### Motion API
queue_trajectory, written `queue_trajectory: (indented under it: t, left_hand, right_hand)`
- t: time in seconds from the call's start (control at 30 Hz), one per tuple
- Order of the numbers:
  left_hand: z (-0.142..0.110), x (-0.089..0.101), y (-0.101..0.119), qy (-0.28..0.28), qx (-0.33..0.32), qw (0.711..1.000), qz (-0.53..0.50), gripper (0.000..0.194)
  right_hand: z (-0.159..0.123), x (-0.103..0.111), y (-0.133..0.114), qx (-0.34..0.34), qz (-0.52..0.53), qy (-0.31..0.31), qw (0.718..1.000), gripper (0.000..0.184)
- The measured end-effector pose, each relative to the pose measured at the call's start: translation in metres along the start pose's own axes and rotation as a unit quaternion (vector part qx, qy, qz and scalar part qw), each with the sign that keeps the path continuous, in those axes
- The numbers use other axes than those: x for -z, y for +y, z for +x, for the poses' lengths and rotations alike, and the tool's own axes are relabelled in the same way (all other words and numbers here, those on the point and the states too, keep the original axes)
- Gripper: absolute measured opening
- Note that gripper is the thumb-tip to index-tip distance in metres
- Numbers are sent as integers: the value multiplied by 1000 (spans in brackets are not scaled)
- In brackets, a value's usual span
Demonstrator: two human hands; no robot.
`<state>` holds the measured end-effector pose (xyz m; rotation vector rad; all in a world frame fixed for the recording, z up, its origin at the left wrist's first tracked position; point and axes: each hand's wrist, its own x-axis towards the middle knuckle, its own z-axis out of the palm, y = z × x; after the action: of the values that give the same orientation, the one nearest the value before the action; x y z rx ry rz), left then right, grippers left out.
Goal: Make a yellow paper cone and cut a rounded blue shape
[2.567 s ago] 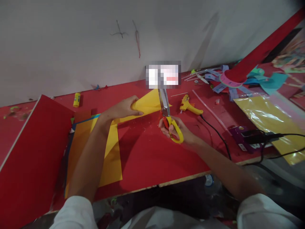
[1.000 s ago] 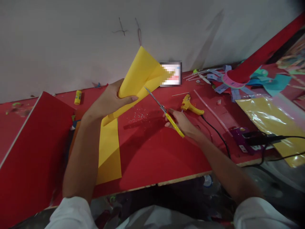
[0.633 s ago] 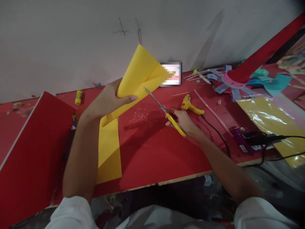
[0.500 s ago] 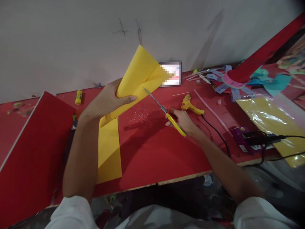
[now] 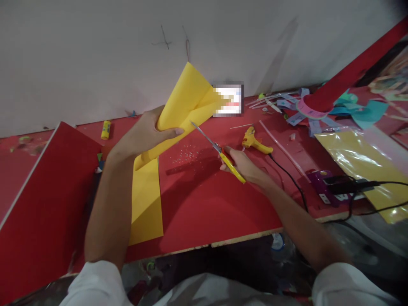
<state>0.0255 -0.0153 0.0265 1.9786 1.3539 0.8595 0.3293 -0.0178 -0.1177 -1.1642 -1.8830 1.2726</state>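
My left hand (image 5: 156, 129) grips a curled sheet of yellow paper (image 5: 185, 100), raised above the table, with the thumb across its lower edge. My right hand (image 5: 237, 163) is wrapped round scissors (image 5: 228, 159) with yellow and red handles. Their blades look closed and point up and left, the tips close to the paper's lower edge; whether they touch it I cannot tell. Under my left forearm, another yellow sheet (image 5: 146, 208) lies flat on the red table (image 5: 216, 204).
A yellow glue gun (image 5: 256, 142) with a black cord lies right of my right hand. At the left are a glue stick (image 5: 106, 129) and a large red board (image 5: 47, 204). A wrapped yellow pack (image 5: 366, 165) and a purple box (image 5: 325, 187) sit at the right.
The scissors and my right hand have shifted very slightly left and down. My left hand keeps its hold on the yellow paper, nearly unmoved.
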Motion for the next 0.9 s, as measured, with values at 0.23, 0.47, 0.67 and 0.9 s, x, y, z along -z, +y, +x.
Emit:
queue_trajectory:
  t: [0.23,0.47,0.67,0.9]
  left_hand:
    - [0,1,-2,1,5,1000,-10,69]
    - [0,1,-3,1,-3,1000,6,65]
    - [-1,1,-3,-3,10,1000,-14,71]
    - [0,3,3,-1,27,999,-16,73]
  right_hand:
    - [-2,1,-5,6,-46,-5,999,39]
    - [-7,0,-9,9,-51,-22,998,39]
    - [0,3,-7,16,-85,-3,996,45]
    - [1,5,-4,41,-116,50,991,62]
